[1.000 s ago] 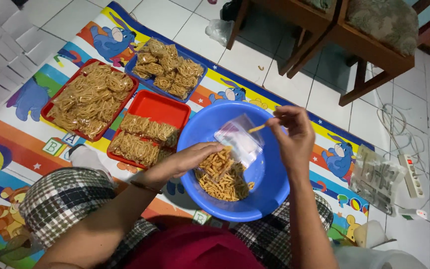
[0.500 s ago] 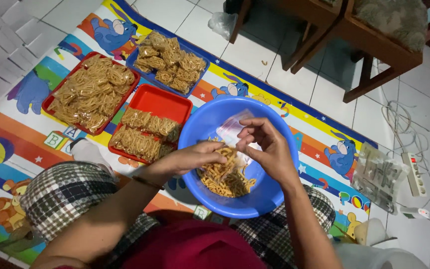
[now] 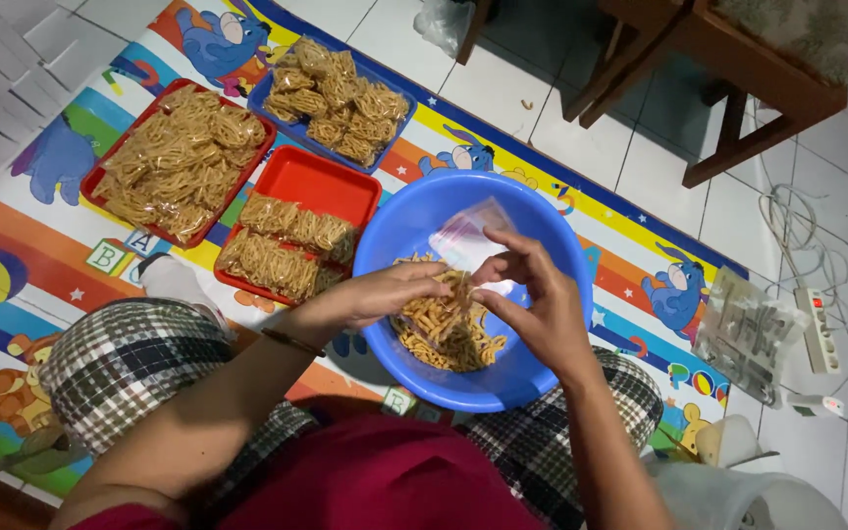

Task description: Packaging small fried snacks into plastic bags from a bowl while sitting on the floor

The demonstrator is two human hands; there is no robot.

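Note:
A blue plastic basin (image 3: 414, 221) sits on the mat between my knees, with a heap of thin yellow fried snack sticks (image 3: 444, 339) in its bottom. My left hand (image 3: 390, 294) lifts a bunch of those sticks above the heap. My right hand (image 3: 532, 304) is right beside it and pinches a small clear plastic bag (image 3: 468, 236) at its mouth. The bag lies against the basin's far inner wall. Both hands are over the basin.
Three trays stand on the colourful cartoon mat to the left: a red tray (image 3: 174, 162) piled with sticks, a red tray (image 3: 311, 182) with filled packs, a blue tray (image 3: 336, 98) with filled packs. Wooden chair legs (image 3: 728, 137), a power strip (image 3: 821, 329) and a stack of empty bags (image 3: 748, 334) are on the right.
My right hand has come down from above the basin's rim to the heap, carrying the bag with it. My left hand has scooped up a bunch of sticks and moved toward the bag.

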